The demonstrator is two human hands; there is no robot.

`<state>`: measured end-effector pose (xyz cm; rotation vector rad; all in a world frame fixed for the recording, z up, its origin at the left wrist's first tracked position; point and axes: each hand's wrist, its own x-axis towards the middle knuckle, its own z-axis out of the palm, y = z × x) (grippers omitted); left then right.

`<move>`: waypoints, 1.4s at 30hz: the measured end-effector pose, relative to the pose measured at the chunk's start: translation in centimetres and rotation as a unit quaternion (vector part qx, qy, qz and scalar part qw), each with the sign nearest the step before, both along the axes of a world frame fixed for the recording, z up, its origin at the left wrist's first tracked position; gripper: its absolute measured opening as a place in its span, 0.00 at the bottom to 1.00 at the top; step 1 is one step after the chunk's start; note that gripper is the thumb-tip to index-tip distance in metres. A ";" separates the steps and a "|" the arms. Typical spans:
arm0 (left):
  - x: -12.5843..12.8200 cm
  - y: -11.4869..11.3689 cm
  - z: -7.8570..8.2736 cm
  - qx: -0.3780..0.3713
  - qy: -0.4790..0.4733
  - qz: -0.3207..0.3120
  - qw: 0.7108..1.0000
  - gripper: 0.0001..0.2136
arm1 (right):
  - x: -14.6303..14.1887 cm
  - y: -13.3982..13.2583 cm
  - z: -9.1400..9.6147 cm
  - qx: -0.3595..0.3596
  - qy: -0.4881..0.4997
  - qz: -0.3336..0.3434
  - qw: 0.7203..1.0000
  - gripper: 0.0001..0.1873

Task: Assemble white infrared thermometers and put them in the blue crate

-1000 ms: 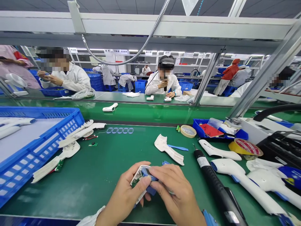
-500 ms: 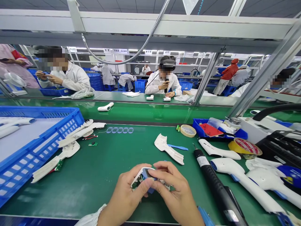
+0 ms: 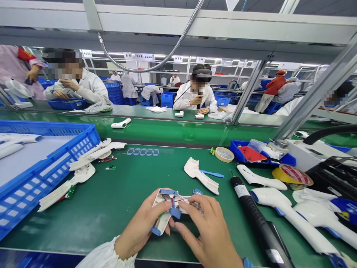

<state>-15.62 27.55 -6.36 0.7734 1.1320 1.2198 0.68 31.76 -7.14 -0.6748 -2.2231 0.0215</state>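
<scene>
My left hand [image 3: 142, 227] grips an opened white thermometer housing [image 3: 163, 224], with the thumb laid over its inside. Blue parts line its ends, and a blue trigger [image 3: 175, 213] sticks out near its middle. Thin red wires run inside the shell. My right hand [image 3: 209, 227] has its fingers over the handle side, the index fingertip touching beside the wires, while its thumb stays apart below the trigger. Those fingers hide part of the handle. Beyond the hands lies a loose white housing half [image 3: 202, 176] next to a blue strip-shaped tool [image 3: 212, 174].
At left stands a blue basket [image 3: 83, 143], with white shell pieces [image 3: 80, 174] along its side. Several clear oval pieces [image 3: 142, 152] lie at the back. A black electric screwdriver [image 3: 255, 223], white thermometers [image 3: 290, 212], tape [image 3: 291, 175] and a blue bin [image 3: 262, 160] crowd the right.
The housing has turned so its open inside now shows, wires and trigger included. My right hand has shifted to the handle side, its thumb off the housing. The view has shifted slightly.
</scene>
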 end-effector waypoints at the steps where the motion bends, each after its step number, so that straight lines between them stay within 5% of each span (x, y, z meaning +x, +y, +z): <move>1: -0.1 -0.1 0.0 0.005 0.003 -0.004 1.000 0.18 | -0.1 -0.1 -0.1 0.000 -0.004 -0.001 1.000 0.15; 14: 0.1 -0.1 -0.3 0.032 0.166 0.020 0.985 0.14 | -1.2 -0.8 -0.7 -0.104 0.018 0.025 0.994 0.16; 21: 0.5 -0.5 -0.9 0.071 0.240 0.044 0.967 0.16 | -1.3 -1.5 -1.2 -0.283 0.017 0.068 0.957 0.26; 24: 0.6 -0.6 -1.4 0.101 0.282 0.080 0.951 0.16 | -1.4 -1.5 -0.9 -0.438 0.081 0.102 0.889 0.27; 28: 0.7 -0.6 -1.8 0.145 0.357 0.129 0.914 0.16 | -1.9 -1.4 -0.6 -0.658 0.206 0.231 0.686 0.35; 30: 0.7 -0.6 -1.8 0.145 0.354 0.126 0.915 0.16 | -2.0 -1.5 -0.6 -0.692 0.224 0.278 0.627 0.42; 31: 0.7 -0.5 -1.7 0.137 0.343 0.120 0.922 0.17 | -2.0 -1.5 -0.6 -0.686 0.211 0.280 0.638 0.42; 32: 0.6 -0.4 -1.5 0.127 0.326 0.113 0.930 0.17 | -1.9 -1.5 -0.6 -0.661 0.184 0.267 0.677 0.40; 35: 0.3 -0.2 -1.0 0.089 0.244 0.086 0.962 0.18 | -1.2 -1.1 -0.3 -0.456 0.079 0.154 0.873 0.22; 37: 0.2 0.0 -0.7 0.055 0.185 0.067 0.979 0.20 | -0.7 -0.5 0.0 -0.273 0.038 0.073 0.958 0.16; 39: 0.1 0.0 -0.5 0.030 0.141 0.047 0.988 0.22 | -0.5 0.1 0.2 -0.154 0.006 0.040 0.987 0.16; 42: 0.1 0.0 -0.5 0.020 0.117 0.028 0.993 0.22 | -0.8 0.9 0.0 -0.080 -0.047 0.047 0.995 0.17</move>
